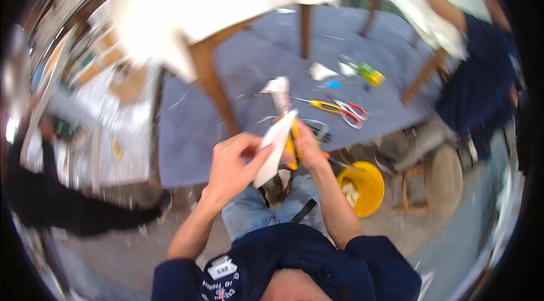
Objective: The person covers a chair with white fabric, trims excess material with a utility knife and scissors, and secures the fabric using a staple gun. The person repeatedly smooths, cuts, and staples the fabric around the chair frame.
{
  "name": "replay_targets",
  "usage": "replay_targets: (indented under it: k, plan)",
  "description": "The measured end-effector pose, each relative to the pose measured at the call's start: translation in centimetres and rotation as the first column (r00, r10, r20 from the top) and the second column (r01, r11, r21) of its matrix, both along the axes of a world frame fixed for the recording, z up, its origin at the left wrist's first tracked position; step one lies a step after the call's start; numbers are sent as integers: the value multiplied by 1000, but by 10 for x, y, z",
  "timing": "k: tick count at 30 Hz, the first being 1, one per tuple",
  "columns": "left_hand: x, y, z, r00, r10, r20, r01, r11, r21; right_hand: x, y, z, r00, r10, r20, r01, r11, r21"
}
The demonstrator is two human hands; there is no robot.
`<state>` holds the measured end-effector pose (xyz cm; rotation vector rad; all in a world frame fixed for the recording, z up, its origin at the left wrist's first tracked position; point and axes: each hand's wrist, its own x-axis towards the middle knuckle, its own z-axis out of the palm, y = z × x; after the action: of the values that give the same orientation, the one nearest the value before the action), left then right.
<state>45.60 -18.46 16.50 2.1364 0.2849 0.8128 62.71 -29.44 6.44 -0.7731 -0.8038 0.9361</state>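
Observation:
My left hand pinches a long white strip of material, which may be fabric or padding, between thumb and fingers. Right beside it, my right hand is closed round a yellow tool. Motion blur hides its tip, and its exact kind cannot be told. The strip and the tool overlap in front of my body. Just past my hands is a pale, blurred scrap. Further right on the cloth lie a yellow-and-black screwdriver and red-handled scissors.
A blue-grey cloth covers the table. On it stands wooden-legged furniture under white fabric; a person works at a second piece on the right. A yellow bucket with white scraps, a round stool and another person are nearby.

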Motion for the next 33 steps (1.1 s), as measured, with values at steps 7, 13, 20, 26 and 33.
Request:
replay_targets:
  k: [7,13,20,26,33]
  plan:
    - [20,31,18,976,57,210,-156,856,493,38,-159,-33,627,-773,-96,747,632,-207]
    - [68,129,61,826,269,495,-522,694,496,71,-352,-236,11,-634,773,747,-509,-428]
    - [84,143,53,818,353,454,-575,507,642,108,-327,-214,-12,-983,181,842,-108,-528]
    - [71,135,55,907,149,394,-369,734,571,101,-137,15,748,-548,-374,629,765,140]
    - [-16,161,54,917,77,391,-296,789,539,51,87,89,808,-576,122,560,816,143]
